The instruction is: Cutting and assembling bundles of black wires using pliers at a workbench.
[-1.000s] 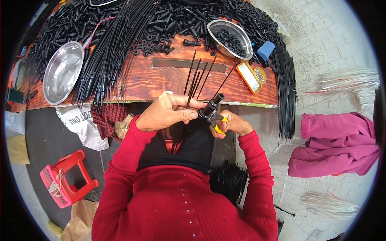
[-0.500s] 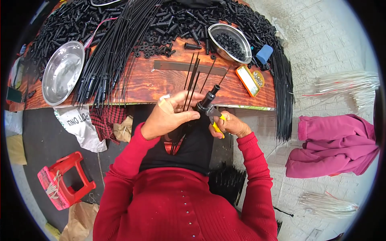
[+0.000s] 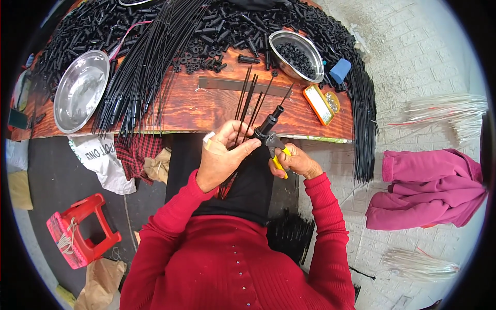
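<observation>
Over my lap, at the table's front edge, my left hand is closed around several thin black rods that stick up past the fingers. Its thumb presses toward the base of a black stepped tube fitting, which leans up to the right with a thin rod out of its tip. White tape wraps one left finger. My right hand grips pliers with yellow handles, their jaws against the fitting's lower end. The jaws' exact bite and the rods' lower ends are partly hidden.
A wooden table bears a heap of black parts, a bundle of black rods, an oval metal bowl, a second bowl with small black pieces, a metal strip and an orange-rimmed box. A red stool stands lower left.
My left hand and forearm have shifted right, and the fingers have drawn in around the rods. The fitting has dropped slightly; my right hand stays on the pliers in nearly the same place.
</observation>
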{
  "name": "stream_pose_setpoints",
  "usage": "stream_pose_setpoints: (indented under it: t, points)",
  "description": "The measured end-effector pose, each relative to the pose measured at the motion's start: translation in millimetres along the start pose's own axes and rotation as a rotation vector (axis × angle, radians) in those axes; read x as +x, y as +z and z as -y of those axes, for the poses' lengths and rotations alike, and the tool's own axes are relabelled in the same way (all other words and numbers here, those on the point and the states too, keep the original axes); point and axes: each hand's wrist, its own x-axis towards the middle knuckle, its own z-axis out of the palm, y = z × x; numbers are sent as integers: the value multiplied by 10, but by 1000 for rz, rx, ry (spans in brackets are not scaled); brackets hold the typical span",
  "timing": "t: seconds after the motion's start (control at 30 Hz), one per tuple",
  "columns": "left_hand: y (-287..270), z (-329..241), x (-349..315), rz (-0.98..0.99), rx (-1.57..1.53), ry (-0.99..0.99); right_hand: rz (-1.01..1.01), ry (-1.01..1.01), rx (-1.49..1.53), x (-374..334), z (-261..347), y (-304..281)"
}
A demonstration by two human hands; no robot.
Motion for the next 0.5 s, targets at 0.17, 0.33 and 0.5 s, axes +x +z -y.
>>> stream_pose_setpoints:
  t: [0.17,0.33,0.5]
  points:
    - [-5,20,23,7,54,2,-25,15,-39,-7,4,7]
    - [-42,-30,63,41,43,-67,-46,50,-62,-10,35,24]
    - [-50,-24,65,53,-33,-74,-40,47,-75,-23,49,27]
